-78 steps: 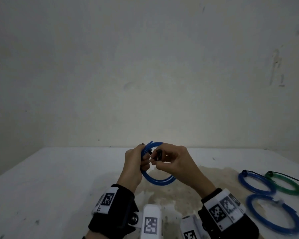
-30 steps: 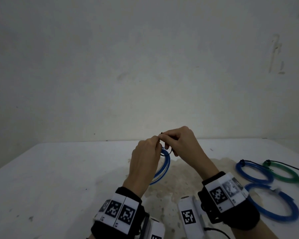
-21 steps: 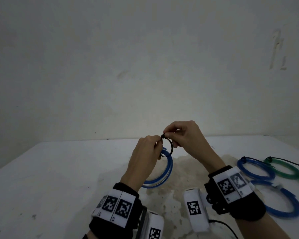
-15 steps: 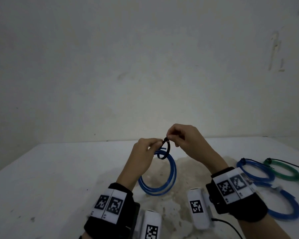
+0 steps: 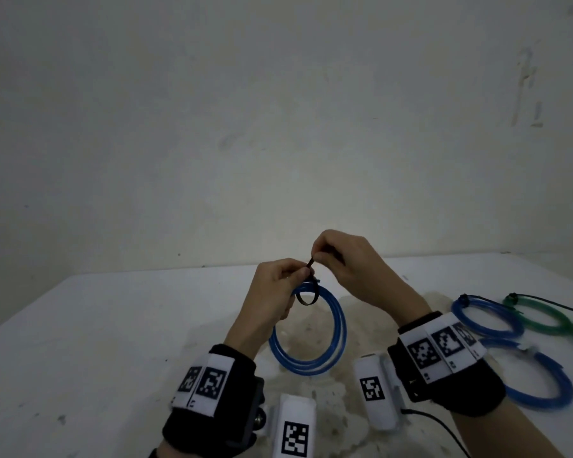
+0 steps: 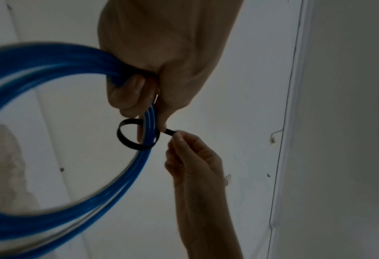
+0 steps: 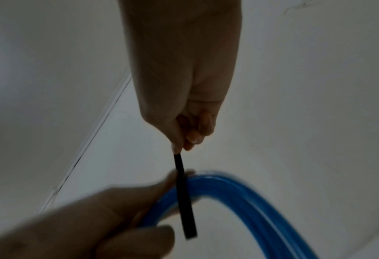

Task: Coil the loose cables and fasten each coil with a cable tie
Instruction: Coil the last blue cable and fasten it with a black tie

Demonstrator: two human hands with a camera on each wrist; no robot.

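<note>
The left hand (image 5: 272,292) grips the coiled blue plastic cable (image 5: 328,345) above the white table (image 5: 80,342); the right hand (image 5: 348,262) pinches the black cable tie's (image 6: 137,140) tail. The loop is slack, so strands could slip out before it cinches

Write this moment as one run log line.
left hand: holds blue cable coil | right hand: pinches black cable tie tail | tie loop: loose around coil

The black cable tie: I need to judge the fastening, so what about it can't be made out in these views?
- Head view: the locking head of the black cable tie is hidden by the left hand.
- Left wrist view: its free end vanishes inside the right hand.
- Right wrist view: the blue coiled cable is motion-blurred, so loop tightness is unclear.
</note>
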